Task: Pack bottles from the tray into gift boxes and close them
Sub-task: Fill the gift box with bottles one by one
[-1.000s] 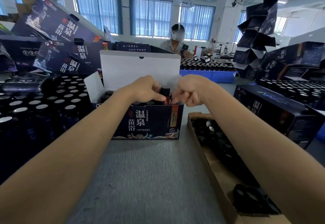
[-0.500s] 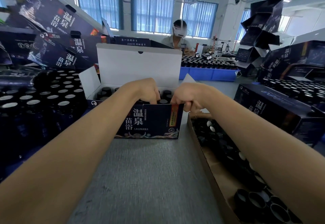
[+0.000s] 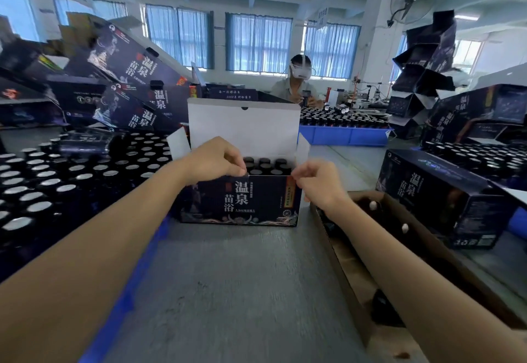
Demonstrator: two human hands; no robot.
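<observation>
A dark blue gift box point(image 3: 242, 200) with white Chinese lettering stands open on the grey table, its white lid flap point(image 3: 245, 126) upright behind. Several dark bottles point(image 3: 265, 164) fill it, caps showing. My left hand point(image 3: 216, 160) is at the box's front top edge on the left, fingers curled and pinching that edge. My right hand point(image 3: 316, 183) is at the front right corner, fingers curled on the edge there. To the left a tray of bottles point(image 3: 71, 174) with silver caps.
A brown cardboard tray point(image 3: 356, 283) with a few dark bottles lies at the right. A closed gift box point(image 3: 445, 194) stands further right. Stacked boxes point(image 3: 125, 77) lean at the back left. A person in a headset point(image 3: 299, 83) works behind a blue tray point(image 3: 345, 134).
Both hands have spread apart from the box's middle to its front corners, uncovering the bottle caps. The camera has tilted up a little.
</observation>
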